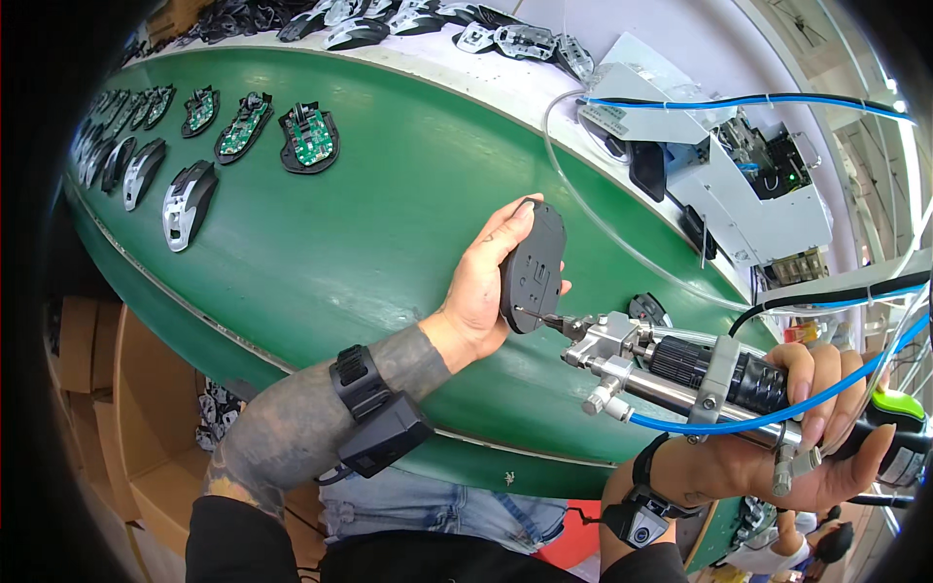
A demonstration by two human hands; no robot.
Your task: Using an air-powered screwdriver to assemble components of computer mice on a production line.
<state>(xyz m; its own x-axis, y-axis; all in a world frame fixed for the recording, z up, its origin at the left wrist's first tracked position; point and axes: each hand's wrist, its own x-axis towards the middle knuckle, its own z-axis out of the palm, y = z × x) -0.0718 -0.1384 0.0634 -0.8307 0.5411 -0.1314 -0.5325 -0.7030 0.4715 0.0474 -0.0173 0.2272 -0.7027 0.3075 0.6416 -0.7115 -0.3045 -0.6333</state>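
Over the green tabletop [369, 223], I see my left hand [478, 291] with fingers grasping a dark mouse shell [534, 267] upright, my right hand [826, 428] clenched around the screwdriver [671, 364], tip touching it.

A green belt [369, 223] curves away in front of me. Along its far left edge lie mouse shells [188, 204] in grey and black, and beside them mouse bases with green circuit boards [310, 139]. More black parts [418, 17] are heaped on the white ledge beyond. To my right stands a white machine [748, 185] with blue hoses [739, 101]. Brown cartons [107, 389] sit below the belt on my left.
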